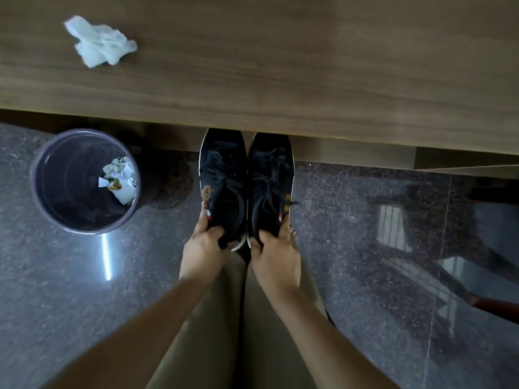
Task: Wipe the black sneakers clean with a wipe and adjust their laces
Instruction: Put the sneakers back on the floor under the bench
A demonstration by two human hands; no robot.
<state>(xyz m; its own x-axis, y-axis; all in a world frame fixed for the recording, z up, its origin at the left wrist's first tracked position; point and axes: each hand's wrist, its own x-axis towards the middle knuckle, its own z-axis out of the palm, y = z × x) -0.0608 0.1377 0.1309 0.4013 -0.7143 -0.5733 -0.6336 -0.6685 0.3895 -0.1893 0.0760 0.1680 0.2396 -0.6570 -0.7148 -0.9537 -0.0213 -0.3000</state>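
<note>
I hold one black sneaker in each hand, side by side, toes pointing away from me and going under the edge of the table (280, 80). My left hand (206, 245) is closed on the heel of the left sneaker (223, 175), thumb on top at the collar, fingers around the outer side. My right hand (276, 252) grips the heel of the right sneaker (271, 175) in the same way. I cannot tell if the soles rest on the floor (84, 276) or hang a little above it.

I judge the shoes light and soft in the upper part, so the cloth will fold if I pinch it. The heel is the stiffer part, so it is the good place to hold. The laces (268, 189) are loose and thin, and one end hangs over the right side; it may catch.

The crumpled wipe (101, 43) lies on the table, far to the left. A bin (39, 192) stands on the floor to the left.
</note>
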